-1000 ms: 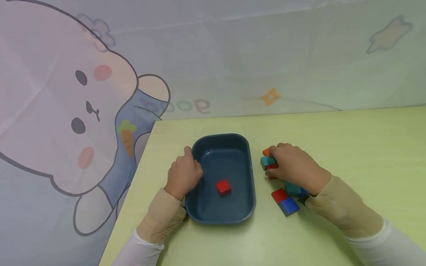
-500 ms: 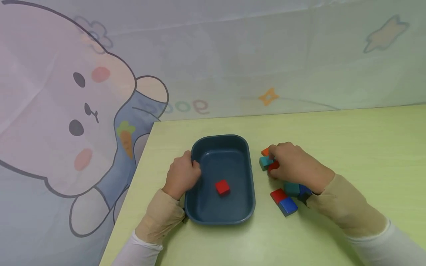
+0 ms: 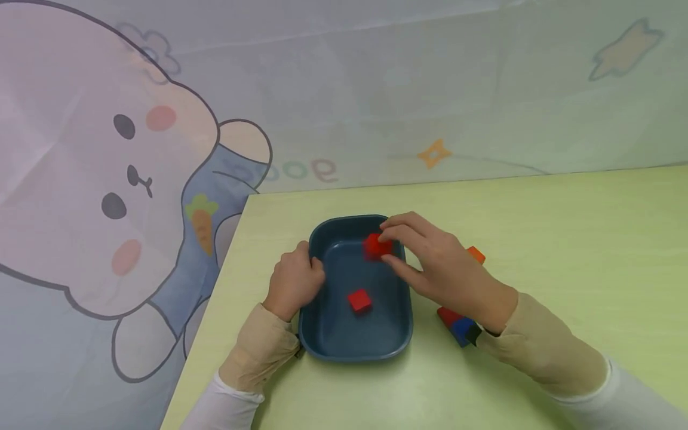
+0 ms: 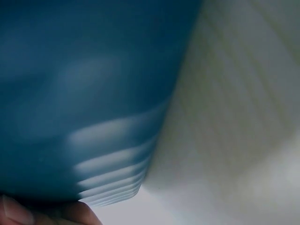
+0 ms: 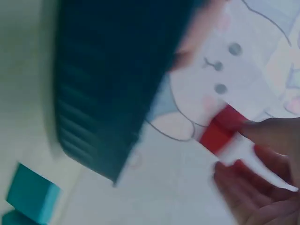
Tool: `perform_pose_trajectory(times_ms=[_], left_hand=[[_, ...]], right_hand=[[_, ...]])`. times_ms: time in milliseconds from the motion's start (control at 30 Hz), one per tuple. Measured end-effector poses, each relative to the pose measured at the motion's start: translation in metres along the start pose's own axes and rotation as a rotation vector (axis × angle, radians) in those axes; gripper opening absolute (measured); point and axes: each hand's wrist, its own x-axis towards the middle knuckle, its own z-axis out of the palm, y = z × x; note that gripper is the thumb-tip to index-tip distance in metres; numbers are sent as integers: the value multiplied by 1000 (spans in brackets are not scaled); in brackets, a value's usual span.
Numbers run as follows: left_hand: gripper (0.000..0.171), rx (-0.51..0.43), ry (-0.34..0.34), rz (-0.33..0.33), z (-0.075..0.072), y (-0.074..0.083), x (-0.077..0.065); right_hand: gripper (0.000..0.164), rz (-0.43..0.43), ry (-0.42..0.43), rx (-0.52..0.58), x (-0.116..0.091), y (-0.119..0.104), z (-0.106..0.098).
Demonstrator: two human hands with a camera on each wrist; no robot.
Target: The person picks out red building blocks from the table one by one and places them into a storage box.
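Cartoon-print backdrop [image 3: 355,89] behind a pale yellow-green counter [image 3: 559,251], dark blue bin [image 3: 352,341] toward its left side. Left hand [image 3: 295,279] clamped on the bin's left wall at the rim. Right hand [image 3: 443,263] over the bin's right side, thumb and fingers parted, blurred red block [image 3: 377,246] right at the fingertips, apparently above the bin floor; can't tell if they touch it. Lower red block [image 3: 359,301] lies on the bin floor. Outside, to the right: orange block [image 3: 475,255], red-and-blue pair [image 3: 461,329] partly hidden by the right wrist, teal block [image 5: 32,192] in the right wrist view. Blocks look light, rigid, smooth, hard to damage, maybe slick; best pinched on 2 opposite side faces. Bin looks stiff and light, could slide if bumped, so hold it by the rim
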Motion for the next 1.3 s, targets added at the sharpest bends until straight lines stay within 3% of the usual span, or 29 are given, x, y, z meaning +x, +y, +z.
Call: perform_pose_trajectory(times_ms=[100,367,600,700,833,1067,1167,1300], left_hand=[[13,4,-9,3,1,3,1],[14,12,-11,1,-1,8,2],[17,4,-18,-17,-4,7,3],[16,1,-19,-21,-5,6,2],[15,-13,-27,-28,-6,5,0],[14,-25,-31,-28,-6,4,-2],[14,-26,-33,-26,-5,4,-2],[14,-26,-36,-24,-3,3,-2]], right_hand=[[24,46,-69,-59,-6,3,3],[20,158,-113,-231,-15,12,-19],[15,291,-258,-352,-18,4,-36],[17,336,-341,-350,-21,0,-38],[25,393,-519,-364,-25,-2,-34],[31,369,-811,-348,-36,5,-21],[33,371,-875,-349,-41,9,-14],[33,374,-896,-377,-46,10,-6]])
